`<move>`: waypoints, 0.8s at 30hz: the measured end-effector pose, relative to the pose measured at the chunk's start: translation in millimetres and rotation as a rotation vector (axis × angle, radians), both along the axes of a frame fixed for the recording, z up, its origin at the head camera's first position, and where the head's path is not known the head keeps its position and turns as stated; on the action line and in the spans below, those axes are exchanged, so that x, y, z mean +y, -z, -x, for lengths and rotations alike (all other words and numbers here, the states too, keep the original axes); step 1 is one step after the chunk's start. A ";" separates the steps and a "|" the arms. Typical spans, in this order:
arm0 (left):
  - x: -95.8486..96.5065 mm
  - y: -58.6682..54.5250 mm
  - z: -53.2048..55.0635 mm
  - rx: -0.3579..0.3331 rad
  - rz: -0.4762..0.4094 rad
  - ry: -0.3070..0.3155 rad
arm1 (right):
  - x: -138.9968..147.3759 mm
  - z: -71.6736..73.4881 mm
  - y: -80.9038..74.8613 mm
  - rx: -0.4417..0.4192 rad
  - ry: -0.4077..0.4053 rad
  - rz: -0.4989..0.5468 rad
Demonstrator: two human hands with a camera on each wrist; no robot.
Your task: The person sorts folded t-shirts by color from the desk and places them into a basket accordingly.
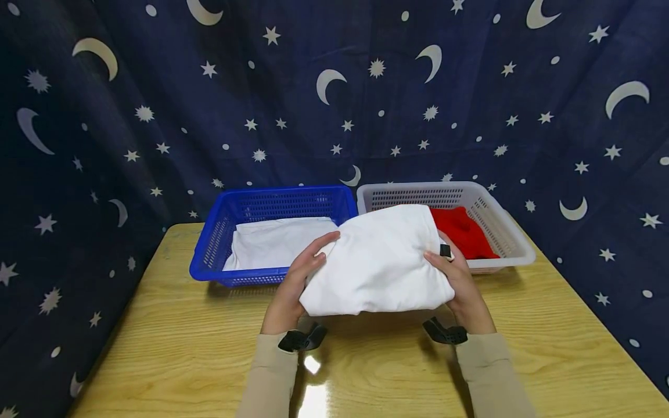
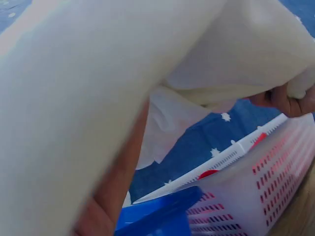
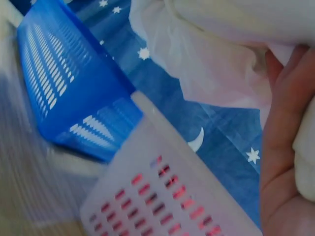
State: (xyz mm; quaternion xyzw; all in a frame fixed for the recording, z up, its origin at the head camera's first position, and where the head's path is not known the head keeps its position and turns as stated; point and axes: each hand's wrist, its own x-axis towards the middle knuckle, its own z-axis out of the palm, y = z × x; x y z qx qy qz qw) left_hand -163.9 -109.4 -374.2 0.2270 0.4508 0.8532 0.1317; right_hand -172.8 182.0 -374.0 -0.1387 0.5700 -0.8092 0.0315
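Both hands hold up a folded white garment (image 1: pixel 378 261) above the table, in front of two baskets. My left hand (image 1: pixel 295 284) grips its left side, thumb along the near face. On the opposite edge my right hand (image 1: pixel 457 278) pinches the cloth, thumb on top, beside a small black tag (image 1: pixel 445 251). From below, the left wrist view shows loose layers of the white cloth (image 2: pixel 236 49) hanging between the hands. The right wrist view has the right hand's fingers (image 3: pixel 290 123) curled up into the fabric (image 3: pixel 216 64).
A blue plastic basket (image 1: pixel 219 275) with a folded white cloth (image 1: pixel 277 241) in it stands at the back left. Touching it on the right is a white basket (image 1: pixel 514 255) holding red cloth (image 1: pixel 462 232). A dark blue curtain (image 1: pixel 292 75) hangs behind the wooden table (image 1: pixel 198 348).
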 end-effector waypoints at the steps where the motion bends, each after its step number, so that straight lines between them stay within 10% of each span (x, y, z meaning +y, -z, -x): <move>1: -2.0 -0.9 -0.2 -0.007 -0.025 0.005 | -3.4 2.1 -0.2 -0.011 0.006 0.003; 10: -13.7 -10.4 1.1 -0.119 -0.193 -0.096 | -39.5 19.2 -6.0 0.016 -0.042 0.104; 24: -26.5 -14.1 -10.4 -0.293 -0.805 0.145 | -83.9 42.7 -5.1 0.004 -0.052 0.259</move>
